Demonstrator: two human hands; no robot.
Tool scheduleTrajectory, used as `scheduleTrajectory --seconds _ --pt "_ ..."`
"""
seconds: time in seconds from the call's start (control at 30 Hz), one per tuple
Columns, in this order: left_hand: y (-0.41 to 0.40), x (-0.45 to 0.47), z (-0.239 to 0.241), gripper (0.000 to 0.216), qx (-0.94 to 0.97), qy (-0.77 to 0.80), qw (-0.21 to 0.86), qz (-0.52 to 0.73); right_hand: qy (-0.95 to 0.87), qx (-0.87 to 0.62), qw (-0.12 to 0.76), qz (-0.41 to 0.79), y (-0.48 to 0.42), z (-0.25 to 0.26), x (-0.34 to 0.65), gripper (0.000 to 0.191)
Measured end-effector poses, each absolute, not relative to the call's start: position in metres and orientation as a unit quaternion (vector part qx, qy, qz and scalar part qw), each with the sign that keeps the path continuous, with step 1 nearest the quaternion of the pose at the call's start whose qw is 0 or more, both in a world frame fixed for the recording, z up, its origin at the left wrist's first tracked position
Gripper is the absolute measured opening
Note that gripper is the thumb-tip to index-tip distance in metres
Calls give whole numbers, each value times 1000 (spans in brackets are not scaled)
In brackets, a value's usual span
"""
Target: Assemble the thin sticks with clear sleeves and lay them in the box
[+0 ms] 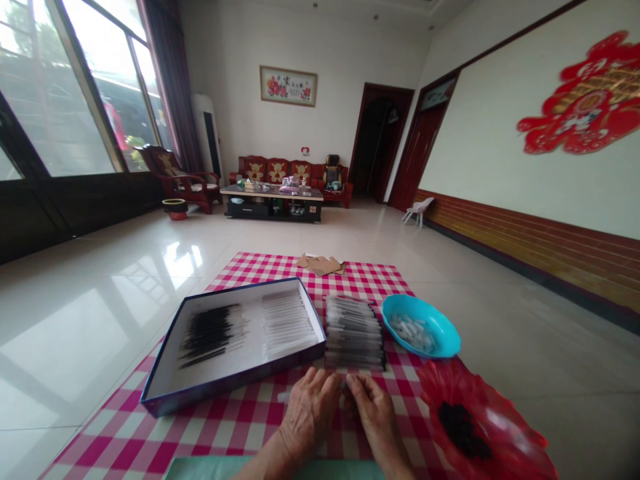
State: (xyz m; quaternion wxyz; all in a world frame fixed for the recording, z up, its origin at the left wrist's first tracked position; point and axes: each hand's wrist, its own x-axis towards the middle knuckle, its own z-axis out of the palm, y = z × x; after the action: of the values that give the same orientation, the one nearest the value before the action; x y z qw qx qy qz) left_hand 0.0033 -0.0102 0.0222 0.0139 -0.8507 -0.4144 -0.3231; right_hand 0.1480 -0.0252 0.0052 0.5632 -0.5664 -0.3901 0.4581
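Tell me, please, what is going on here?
A person's left hand and right hand work close together at the near end of a stack of slim pen-like tubes on a checked cloth. Beside it lie a shallow open box holding rows of tubes, and a blue bowl of small clear pieces.

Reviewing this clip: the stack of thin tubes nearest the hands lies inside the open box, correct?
No, the stack of thin tubes lies outside the open box, just to its right on the checked cloth, as the head view shows.
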Motion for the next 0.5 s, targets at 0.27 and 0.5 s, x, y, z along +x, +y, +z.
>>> scheduleTrajectory --seconds 0.27,0.5 --pt "-9 1 14 13 -853 -405 22 -329 -414 -579 549 439 -27 7 148 38" --pt "-9 0 11 13 -862 -408 -5 -302 -397 -542 564 480 -29 15 149 34"
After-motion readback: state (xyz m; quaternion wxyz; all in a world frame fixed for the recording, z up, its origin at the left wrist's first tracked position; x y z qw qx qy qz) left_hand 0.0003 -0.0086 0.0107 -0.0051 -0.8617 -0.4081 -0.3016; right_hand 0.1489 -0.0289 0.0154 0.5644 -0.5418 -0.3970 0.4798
